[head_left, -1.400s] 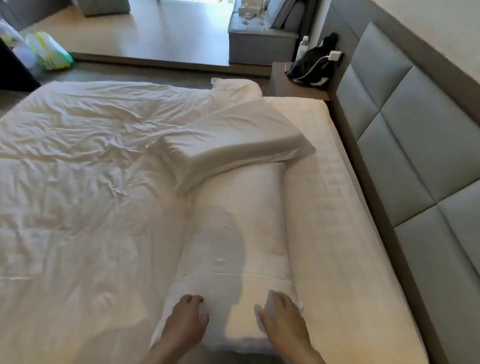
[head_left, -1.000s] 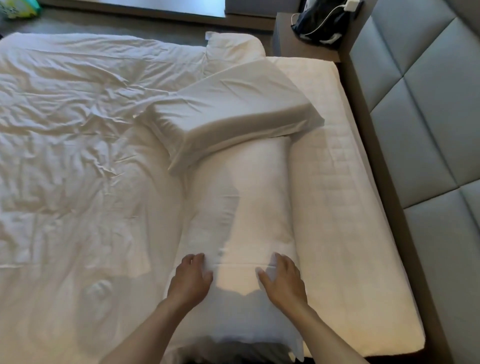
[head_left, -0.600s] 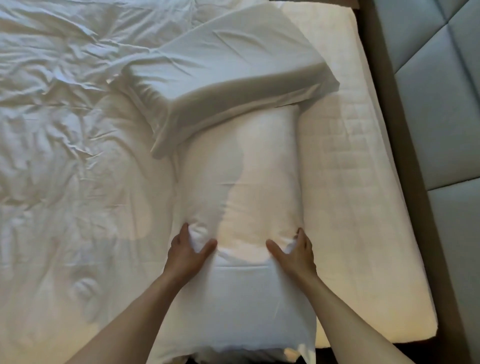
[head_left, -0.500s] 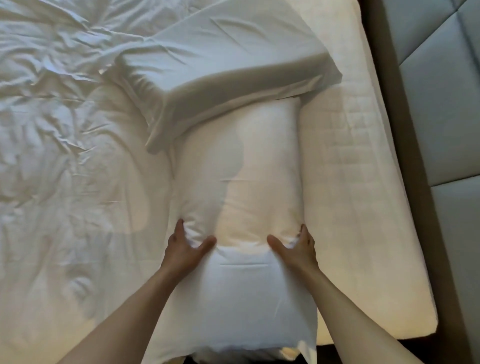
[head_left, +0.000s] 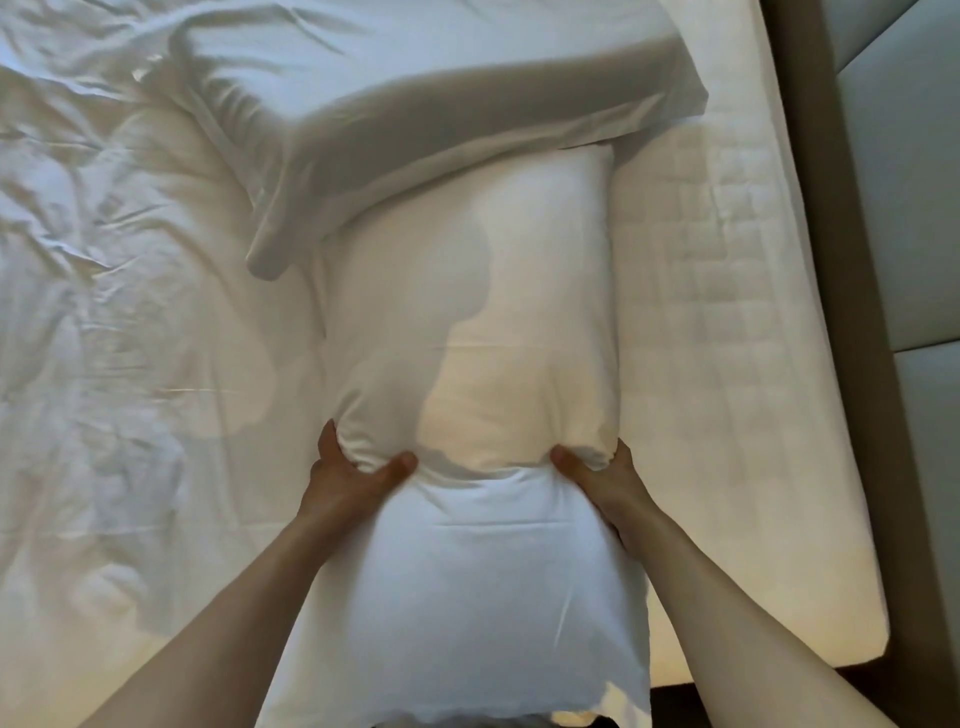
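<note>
A long white pillow (head_left: 478, 322) in a white pillowcase lies lengthwise on the bed in front of me. My left hand (head_left: 345, 475) grips its left side through the cloth, thumb on top and fingers round the edge. My right hand (head_left: 600, 475) grips its right side the same way. Both hands squeeze the filling, and it bulges just beyond them. The near part of the pillowcase (head_left: 467, 623) lies flatter between my forearms. A second white pillow (head_left: 415, 98) lies across the far end of the first.
A crumpled white duvet (head_left: 119, 338) covers the bed's left side. Bare quilted mattress (head_left: 727, 364) shows on the right, bounded by a brown bed frame (head_left: 836, 260) and a grey padded headboard (head_left: 904, 182). The mattress's near edge is at the bottom right.
My hands slid forward along the pillow from its near end, then closed round its two sides. The view dropped and moved closer to the bed.
</note>
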